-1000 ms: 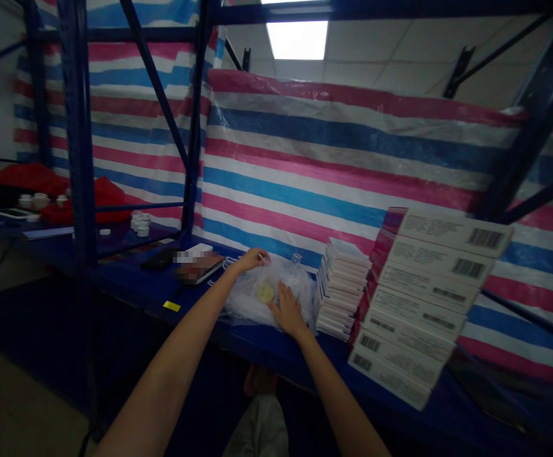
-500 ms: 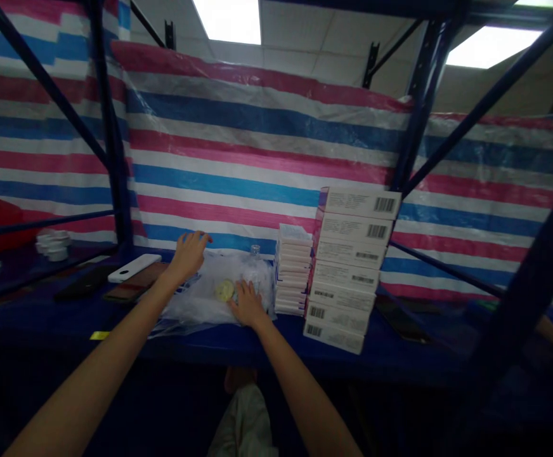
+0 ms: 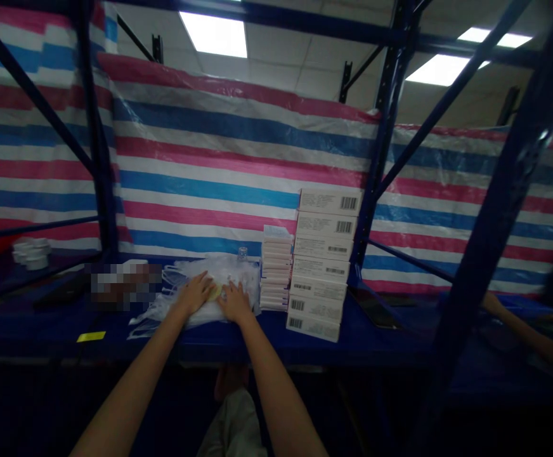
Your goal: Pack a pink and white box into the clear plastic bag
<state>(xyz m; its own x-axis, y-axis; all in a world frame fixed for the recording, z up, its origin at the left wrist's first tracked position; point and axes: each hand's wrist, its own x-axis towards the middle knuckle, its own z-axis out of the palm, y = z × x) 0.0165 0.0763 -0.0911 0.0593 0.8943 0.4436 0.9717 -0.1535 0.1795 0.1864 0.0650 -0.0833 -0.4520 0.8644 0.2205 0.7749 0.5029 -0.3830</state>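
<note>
A pile of clear plastic bags (image 3: 165,310) lies on the blue shelf. On it rests a round yellowish disc (image 3: 215,292), partly covered by my fingers. My left hand (image 3: 195,293) lies spread on the bags at the disc's left side. My right hand (image 3: 233,300), fingers apart, touches the bags at the disc's right side. Behind the right hand stands a small clear bottle (image 3: 243,253). Right of the bags rises a stack of thin white packets (image 3: 275,270), and beside it a taller stack of white boxes (image 3: 321,254) with barcodes.
White round containers (image 3: 33,252) stand at the far left. A yellow label (image 3: 91,336) lies near the front edge of the shelf (image 3: 252,349). Blue metal posts (image 3: 382,139) frame the space. A dark phone (image 3: 375,309) lies right of the boxes. Another person's arm (image 3: 528,327) shows at right.
My left hand has come down from above the bags' left side onto them, beside the disc. The right hand stays by the disc. The view has shifted slightly to the right.
</note>
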